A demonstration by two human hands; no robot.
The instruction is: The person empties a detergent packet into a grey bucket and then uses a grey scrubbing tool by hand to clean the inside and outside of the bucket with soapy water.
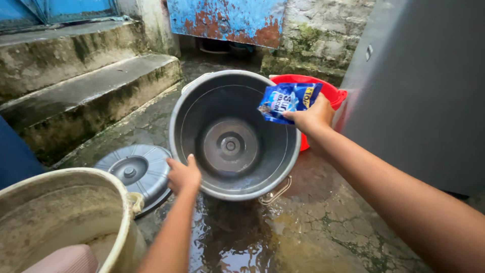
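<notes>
Right now our right hand pinches a blue sachet above the grey bucket, while our left hand grips its near rim.

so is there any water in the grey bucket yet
No, the grey bucket looks dry and empty inside, its ridged bottom plainly visible, while the left hand grips its rim and the right hand holds a blue sachet above it.

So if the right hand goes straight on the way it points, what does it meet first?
Probably the red tub behind the grey bucket; the right hand with the blue sachet already overlaps it, though depth is unclear.
</notes>
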